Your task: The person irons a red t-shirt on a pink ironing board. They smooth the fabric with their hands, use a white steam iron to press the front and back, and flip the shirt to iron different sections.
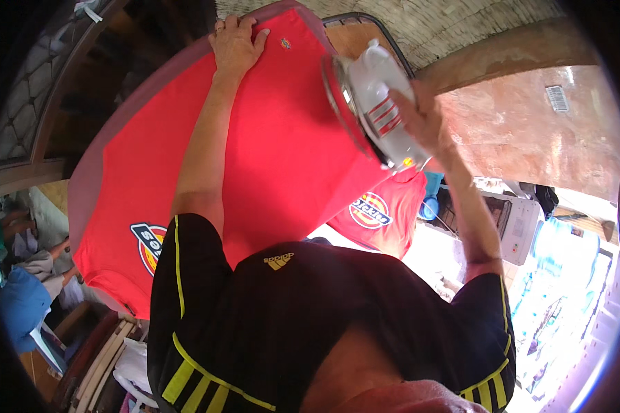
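Note:
A red T-shirt (289, 138) with a printed logo lies spread over a board with a dull pinkish cover (93, 155). At its far end my left hand (234, 45) rests flat on the fabric, fingers a little apart, with nothing in them. My right hand (424, 120) grips a white clothes iron (382, 96) by its handle. The iron is tilted on its side, its soleplate turned to the left, and seems lifted off the shirt. Motion blurs the iron and my right hand. A second red T-shirt (386, 213) with a round logo hangs below the board's right side.
A black-framed stand (368, 34) reaches out past the board's far end. Beyond the iron stands a reddish-brown panel (510, 117) with a white label. A pale appliance (520, 230) sits at the right. Someone in blue (24, 303) is at the far left, near wooden slats (107, 365).

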`<state>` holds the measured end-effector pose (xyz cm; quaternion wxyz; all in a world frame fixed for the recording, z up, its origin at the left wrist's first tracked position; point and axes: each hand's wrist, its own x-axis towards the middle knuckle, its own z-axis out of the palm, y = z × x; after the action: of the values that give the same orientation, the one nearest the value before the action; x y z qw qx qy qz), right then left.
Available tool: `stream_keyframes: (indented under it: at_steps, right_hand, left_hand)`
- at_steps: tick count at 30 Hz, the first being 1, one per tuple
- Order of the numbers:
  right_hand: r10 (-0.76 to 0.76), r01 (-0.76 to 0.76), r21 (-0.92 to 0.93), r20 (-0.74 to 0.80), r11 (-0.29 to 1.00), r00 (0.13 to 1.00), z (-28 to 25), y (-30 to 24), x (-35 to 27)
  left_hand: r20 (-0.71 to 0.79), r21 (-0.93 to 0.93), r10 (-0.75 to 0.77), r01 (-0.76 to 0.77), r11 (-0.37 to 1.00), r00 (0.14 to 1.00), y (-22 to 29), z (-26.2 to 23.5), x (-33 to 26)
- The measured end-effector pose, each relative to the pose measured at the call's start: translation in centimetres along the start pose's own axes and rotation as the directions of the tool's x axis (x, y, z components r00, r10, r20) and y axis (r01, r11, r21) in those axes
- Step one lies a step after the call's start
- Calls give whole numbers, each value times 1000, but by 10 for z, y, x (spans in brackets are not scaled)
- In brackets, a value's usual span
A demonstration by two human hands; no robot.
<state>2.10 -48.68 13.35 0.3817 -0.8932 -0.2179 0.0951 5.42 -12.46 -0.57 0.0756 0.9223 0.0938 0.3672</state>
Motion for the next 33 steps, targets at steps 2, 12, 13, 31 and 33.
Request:
stream_keyframes:
  at_steps: [2,12,13,31,33]
  right_hand:
    - [50,-49,-39,30,998,998,23,2,-15]
    - [-325,280,-255,-155,926,933,68,-11,118]
    - [-340,273,-351,-145,896,929,68,-7,145]
    - [-347,284,-346,-137,894,928,85,-14,234]
    - [-187,145,-364,-84,920,979,86,-20,244]
  left_hand:
    - [31,-114,-18,22,993,999,-3,6,5]
    - [-77,-208,-68,51,977,995,1,7,2]
    - [-98,-186,-71,52,981,993,5,6,2]
    - [-17,-83,-139,137,987,990,-4,8,-1]
    - [39,-5,-166,166,986,985,-3,1,-6]
